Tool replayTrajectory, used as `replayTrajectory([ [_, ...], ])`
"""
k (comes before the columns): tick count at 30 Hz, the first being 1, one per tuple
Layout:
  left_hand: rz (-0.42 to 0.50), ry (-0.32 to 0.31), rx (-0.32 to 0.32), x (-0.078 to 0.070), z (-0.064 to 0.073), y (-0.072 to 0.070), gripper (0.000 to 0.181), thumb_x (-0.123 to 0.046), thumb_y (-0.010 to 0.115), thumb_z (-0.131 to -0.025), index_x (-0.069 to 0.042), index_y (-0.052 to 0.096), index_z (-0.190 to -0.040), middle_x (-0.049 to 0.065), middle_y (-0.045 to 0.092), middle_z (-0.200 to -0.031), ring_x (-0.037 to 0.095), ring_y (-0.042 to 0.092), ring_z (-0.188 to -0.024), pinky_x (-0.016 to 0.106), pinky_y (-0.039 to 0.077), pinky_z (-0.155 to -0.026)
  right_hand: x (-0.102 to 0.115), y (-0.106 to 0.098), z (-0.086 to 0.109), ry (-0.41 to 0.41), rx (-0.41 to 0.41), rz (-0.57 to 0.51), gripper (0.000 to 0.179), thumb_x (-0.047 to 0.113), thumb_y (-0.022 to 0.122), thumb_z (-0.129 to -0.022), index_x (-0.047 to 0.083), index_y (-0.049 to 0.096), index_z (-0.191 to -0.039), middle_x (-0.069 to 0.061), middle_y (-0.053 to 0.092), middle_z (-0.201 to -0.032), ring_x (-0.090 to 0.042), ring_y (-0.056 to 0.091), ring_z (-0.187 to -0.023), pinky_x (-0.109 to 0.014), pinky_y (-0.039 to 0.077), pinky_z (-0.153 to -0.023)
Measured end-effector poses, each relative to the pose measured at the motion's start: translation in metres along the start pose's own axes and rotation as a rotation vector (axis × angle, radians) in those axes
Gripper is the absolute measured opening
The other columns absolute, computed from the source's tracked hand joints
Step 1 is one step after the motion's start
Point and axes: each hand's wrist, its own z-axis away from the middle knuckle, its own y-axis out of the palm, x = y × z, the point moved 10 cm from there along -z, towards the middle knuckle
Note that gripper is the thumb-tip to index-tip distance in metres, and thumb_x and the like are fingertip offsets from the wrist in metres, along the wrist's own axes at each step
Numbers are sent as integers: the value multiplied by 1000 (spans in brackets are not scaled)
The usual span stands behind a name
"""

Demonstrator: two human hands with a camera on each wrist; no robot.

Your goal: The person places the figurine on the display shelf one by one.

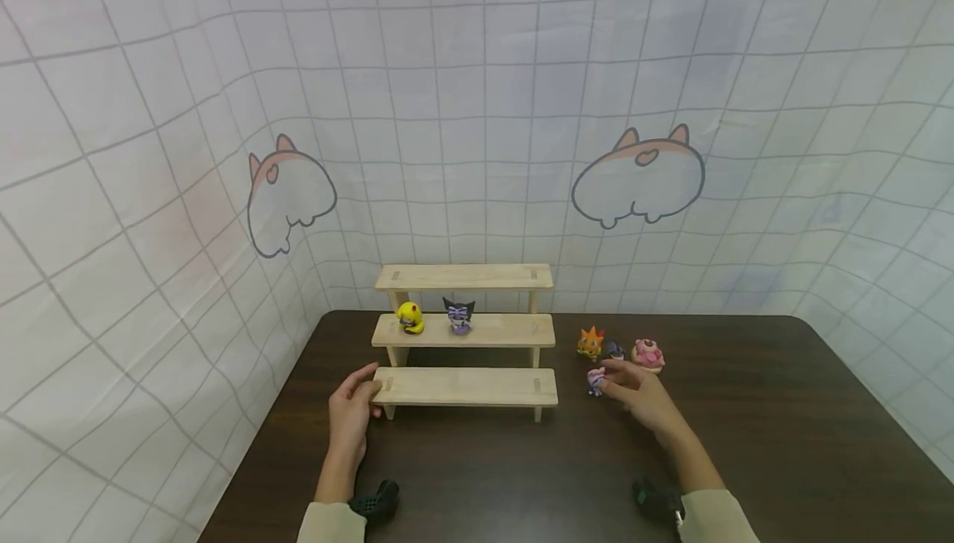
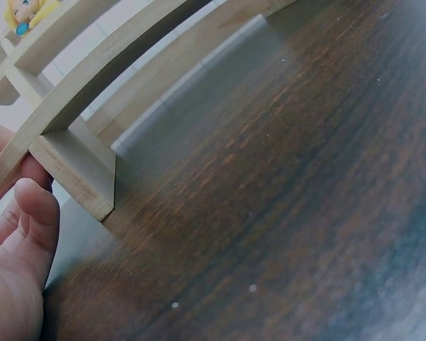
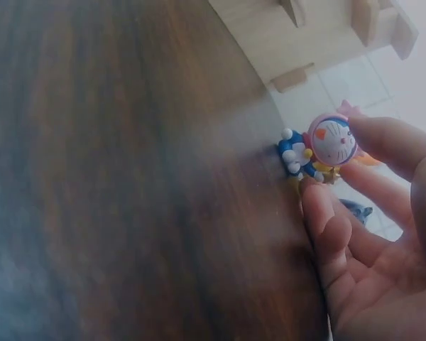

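Observation:
A three-step wooden display stand (image 1: pixel 465 386) stands on the dark table. My left hand (image 1: pixel 354 410) grips the left end of its lowest step; in the left wrist view, the fingers (image 2: pixel 35 206) are around that board end (image 2: pixel 21 145). To the right of the stand, my right hand (image 1: pixel 639 396) pinches a small figurine (image 1: pixel 595 381) between thumb and fingers. The right wrist view shows this figurine (image 3: pixel 332 141) with a white whiskered face, pink-rimmed hood and blue-and-white body. Whether its base touches the table is hard to tell.
On the middle step sit a yellow figurine (image 1: pixel 410 318) and a black-and-purple figurine (image 1: pixel 460 316). Beyond my right hand stand an orange spiky figurine (image 1: pixel 590 343), a dark blue-grey one (image 1: pixel 614 350) and a pink one (image 1: pixel 648 355). A patterned cloth (image 1: pixel 484 154) hangs behind the table.

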Motion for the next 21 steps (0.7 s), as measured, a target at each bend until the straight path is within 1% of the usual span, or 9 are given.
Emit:
replayTrajectory([
  [4, 12, -8, 4, 2, -2, 0, 40, -9, 60, -100, -7, 62, -139, 8, 63, -128, 6, 54, -66, 21, 49, -55, 1, 1, 0, -2, -4, 16, 52, 22, 71, -97, 2, 56, -142, -22, 67, -119, -14, 61, -88, -29, 52, -67],
  [7, 15, -3, 9, 2, -1, 1, 40, -10, 59, -100, -7, 61, -140, 14, 58, -139, 6, 54, -66, 20, 48, -55, 3, 1, 1, -1, -7, 32, 51, 22, 71, -96, 2, 58, -141, -21, 67, -117, -15, 62, -90, -29, 53, -70],
  [12, 10, 4, 8, 0, 1, 1, 41, -9, 60, -100, -5, 60, -140, 15, 57, -140, 6, 54, -66, 20, 48, -54, 4, 4, 3, 1, 4, 62, 51, 25, 71, -96, 3, 58, -141, -21, 68, -117, -19, 63, -95, -32, 53, -75],
  [15, 6, 5, 6, -1, 2, 1, 41, -9, 60, -100, -4, 60, -140, 15, 57, -139, 6, 54, -66, 20, 48, -55, 3, 4, 3, 4, -4, 75, 50, 24, 72, -95, 4, 61, -139, -20, 69, -117, -20, 64, -96, -31, 53, -76],
  [21, 5, 9, 1, -2, 2, 1, 41, -9, 61, -99, -4, 61, -139, 14, 59, -138, 6, 55, -66, 21, 49, -55, 6, 4, 1, -16, -28, 86, 44, 21, 73, -94, 4, 65, -134, -19, 70, -115, -20, 65, -98, -29, 53, -78],
])
